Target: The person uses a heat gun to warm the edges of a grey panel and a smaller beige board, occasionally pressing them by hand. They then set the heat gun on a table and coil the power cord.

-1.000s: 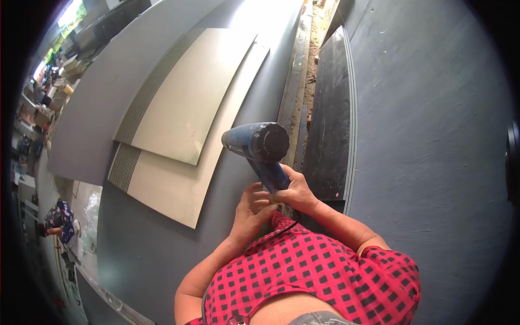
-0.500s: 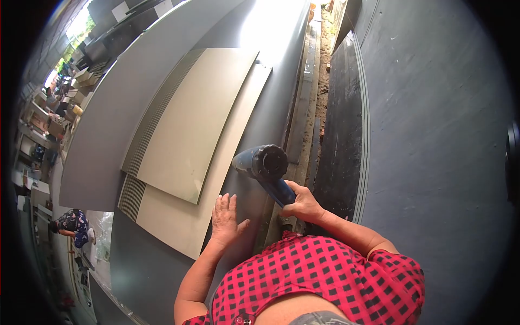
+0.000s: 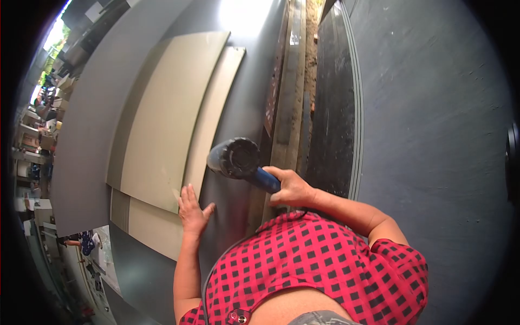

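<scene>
In the head view, my right hand (image 3: 292,187) is wrapped around the handle of a blue heat gun (image 3: 238,158) with a dark round vented rear end. Its barrel points left, toward two stacks of beige panels. My left hand (image 3: 194,211) lies with its fingers stretched out at the near right corner of the upper beige stack (image 3: 168,119), over the lower beige stack (image 3: 149,225). A grey cord (image 3: 219,260) runs across the checked shirt. The heat gun hides its own nozzle.
The beige stacks lie on a large grey sheet (image 3: 141,271). Rails (image 3: 287,103) and a gap run along its right side. Dark sheets (image 3: 336,108) and a wide grey board (image 3: 433,135) stand right. At the lower left a person (image 3: 86,242) is partly visible.
The view has shifted, so the panels sit further left. My left hand has moved to the upper stack's corner. The heat gun has swung left, with its handle lying flatter.
</scene>
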A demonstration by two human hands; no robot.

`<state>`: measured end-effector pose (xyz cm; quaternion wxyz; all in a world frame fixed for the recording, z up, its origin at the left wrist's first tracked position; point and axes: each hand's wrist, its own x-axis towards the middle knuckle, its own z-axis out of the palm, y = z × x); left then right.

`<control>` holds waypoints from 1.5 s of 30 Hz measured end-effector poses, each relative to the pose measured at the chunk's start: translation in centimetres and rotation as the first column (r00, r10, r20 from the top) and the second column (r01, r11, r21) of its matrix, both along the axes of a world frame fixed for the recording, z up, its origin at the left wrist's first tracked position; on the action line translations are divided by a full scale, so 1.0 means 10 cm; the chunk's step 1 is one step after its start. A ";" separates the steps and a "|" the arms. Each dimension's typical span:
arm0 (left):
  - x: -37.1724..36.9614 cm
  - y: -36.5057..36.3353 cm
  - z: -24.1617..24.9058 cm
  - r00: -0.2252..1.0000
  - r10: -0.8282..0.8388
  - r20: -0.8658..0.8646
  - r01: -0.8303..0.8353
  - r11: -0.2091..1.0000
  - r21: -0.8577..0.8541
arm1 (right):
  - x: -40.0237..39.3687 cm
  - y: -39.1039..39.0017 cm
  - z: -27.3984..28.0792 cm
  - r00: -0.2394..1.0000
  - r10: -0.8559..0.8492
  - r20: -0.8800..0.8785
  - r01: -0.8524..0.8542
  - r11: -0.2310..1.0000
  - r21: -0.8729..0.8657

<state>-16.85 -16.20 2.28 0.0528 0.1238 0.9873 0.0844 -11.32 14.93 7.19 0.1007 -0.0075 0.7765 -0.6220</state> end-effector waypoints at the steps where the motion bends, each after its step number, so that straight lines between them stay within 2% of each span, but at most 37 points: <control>1: -0.06 -0.01 -0.05 1.000 -0.007 -0.015 0.006 1.000 -0.020 | -0.03 0.03 -0.04 1.000 0.002 -0.019 -0.001 1.000 0.019; 3: -0.13 0.04 -0.11 0.998 -0.024 -0.051 0.021 0.998 -0.060 | -0.10 0.09 -0.01 0.999 0.028 0.019 -0.029 0.998 0.060; 6: -0.25 0.22 -0.14 1.000 -0.023 -0.010 0.023 0.999 -0.048 | -0.23 0.28 -0.07 0.995 0.057 0.086 -0.062 0.996 0.063; 9: -0.30 0.22 -0.22 0.992 -0.063 -0.108 0.058 0.997 -0.043 | -0.29 0.36 -0.07 0.992 0.100 0.078 -0.107 0.991 0.085; 11: -0.30 0.20 -0.33 0.986 -0.022 -0.163 0.010 0.997 -0.074 | -0.30 0.39 -0.14 0.994 0.100 0.050 -0.100 0.995 0.007; 16: -0.27 0.18 -0.39 0.976 -0.017 -0.217 -0.003 0.996 -0.094 | -0.32 0.44 -0.11 0.990 0.075 0.119 -0.063 0.992 -0.106; 19: -0.26 0.20 -0.36 0.978 0.013 -0.209 -0.023 0.999 -0.046 | -0.38 0.53 -0.04 0.994 0.039 0.101 -0.026 0.992 -0.127; 21: -0.24 0.19 -0.35 0.978 0.013 -0.207 -0.025 0.998 -0.056 | -0.42 0.58 0.02 0.995 -0.033 0.095 0.053 0.974 -0.222; 26: -0.27 0.24 -0.33 0.981 0.058 -0.185 -0.065 0.997 -0.033 | -0.70 0.85 0.20 0.979 -0.182 0.087 0.197 0.957 -0.213; 32: -0.29 0.20 -0.34 0.972 -0.027 -0.232 0.028 1.000 0.003 | -1.14 1.24 0.27 0.946 -0.320 0.051 0.322 0.909 -0.264; 35: -0.29 0.20 -0.36 0.969 -0.002 -0.246 0.009 1.000 0.027 | -1.38 1.40 0.33 0.932 -0.362 0.028 0.352 0.882 -0.312; 41: -0.31 0.32 -0.44 0.937 0.160 -0.310 -0.138 0.986 0.091 | -2.08 1.87 0.19 0.935 -0.353 0.037 0.348 0.889 -0.299; 43: -0.32 0.31 -0.46 0.920 0.124 -0.371 -0.121 0.992 0.033 | -2.30 1.97 0.23 0.936 -0.347 0.050 0.346 0.891 -0.295; 45: -0.32 0.32 -0.45 0.923 0.135 -0.361 -0.132 0.991 0.033 | -2.50 2.10 0.24 0.933 -0.356 0.056 0.356 0.887 -0.295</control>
